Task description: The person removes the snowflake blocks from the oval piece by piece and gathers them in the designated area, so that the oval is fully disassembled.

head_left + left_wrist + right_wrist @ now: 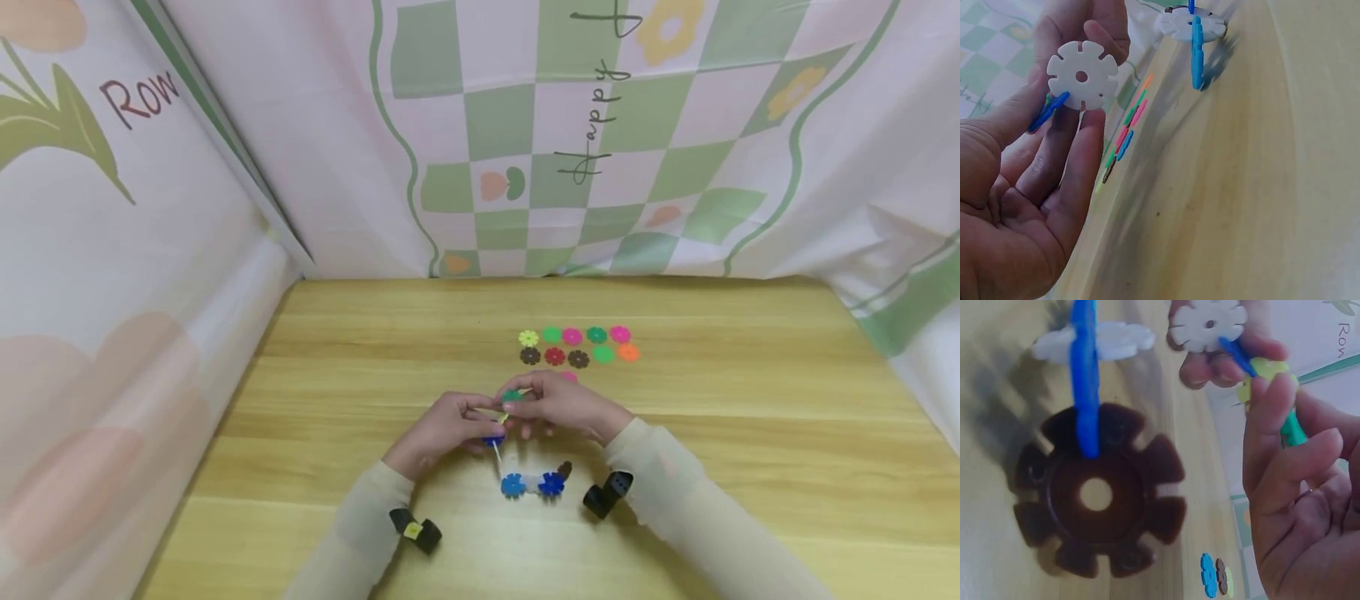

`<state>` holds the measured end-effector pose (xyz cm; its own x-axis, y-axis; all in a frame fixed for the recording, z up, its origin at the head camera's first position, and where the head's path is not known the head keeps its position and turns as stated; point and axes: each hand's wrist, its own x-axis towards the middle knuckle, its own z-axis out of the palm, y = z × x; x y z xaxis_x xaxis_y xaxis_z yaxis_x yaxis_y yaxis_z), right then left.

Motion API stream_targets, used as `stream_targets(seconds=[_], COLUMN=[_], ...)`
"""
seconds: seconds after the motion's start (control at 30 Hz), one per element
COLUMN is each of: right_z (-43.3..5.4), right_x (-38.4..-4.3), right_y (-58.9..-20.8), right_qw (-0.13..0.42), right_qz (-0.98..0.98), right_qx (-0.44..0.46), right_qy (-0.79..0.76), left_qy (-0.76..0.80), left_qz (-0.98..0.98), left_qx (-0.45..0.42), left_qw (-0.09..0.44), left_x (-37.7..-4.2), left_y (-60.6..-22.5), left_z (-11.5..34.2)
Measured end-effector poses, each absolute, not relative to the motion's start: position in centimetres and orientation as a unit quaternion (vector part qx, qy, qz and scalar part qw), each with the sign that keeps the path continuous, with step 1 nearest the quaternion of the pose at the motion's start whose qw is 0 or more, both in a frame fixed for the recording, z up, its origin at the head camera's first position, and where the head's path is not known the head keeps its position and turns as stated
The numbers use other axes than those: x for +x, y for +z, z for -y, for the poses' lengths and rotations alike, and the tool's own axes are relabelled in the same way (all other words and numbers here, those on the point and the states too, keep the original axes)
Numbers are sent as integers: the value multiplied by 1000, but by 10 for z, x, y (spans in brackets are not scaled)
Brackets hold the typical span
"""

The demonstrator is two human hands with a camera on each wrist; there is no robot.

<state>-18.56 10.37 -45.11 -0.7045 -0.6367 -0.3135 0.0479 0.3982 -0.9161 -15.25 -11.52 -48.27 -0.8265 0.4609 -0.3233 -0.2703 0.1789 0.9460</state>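
Observation:
Small notched flower-shaped discs are slotted together in a chain between the hands. My left hand (447,427) pinches its blue disc (492,438), which has a white disc (1096,62) slotted onto it. From the other side, my right hand (561,403) pinches the green disc (1293,430). A yellow disc (1267,367) sits between the blue and green ones, partly covered by fingers. Below the hands, a second joined piece stands on the table, made of a light blue disc (513,485), a whitish disc (532,483), a dark blue disc (552,484) and a brown disc (1034,514).
Beyond the hands, loose discs lie in rows on the wooden table (360,350), among them a yellow disc (528,338), a red disc (555,357) and an orange disc (628,352). Patterned curtains (498,125) hang at the back and sides.

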Motion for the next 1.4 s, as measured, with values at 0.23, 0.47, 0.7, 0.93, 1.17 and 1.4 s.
stream_targets(seconds=[0.23,0.47,0.7,0.93,1.17,1.4], right_z=[-105,-108,-142,-176,-192,-194], right_x=[-186,-189,-208,-217,-219,-219], right_y=[-450,-450,-449,-452,-458,-464], right_qw=[368,309,197,124,111,104], right_qz=[-743,-805,-851,-932,-945,-948], right_qx=[-173,-152,-116,-119,-110,-99], right_qy=[-531,-483,-472,-321,-286,-284], left_qy=[602,592,620,623,624,627], left_qz=[-742,-748,-736,-737,-743,-740], left_qx=[83,76,42,20,24,23], left_qw=[284,291,269,261,243,242], left_x=[-154,-154,-159,-160,-158,-157], left_y=[-483,-484,-482,-484,-484,-484], left_z=[113,113,118,120,119,118])
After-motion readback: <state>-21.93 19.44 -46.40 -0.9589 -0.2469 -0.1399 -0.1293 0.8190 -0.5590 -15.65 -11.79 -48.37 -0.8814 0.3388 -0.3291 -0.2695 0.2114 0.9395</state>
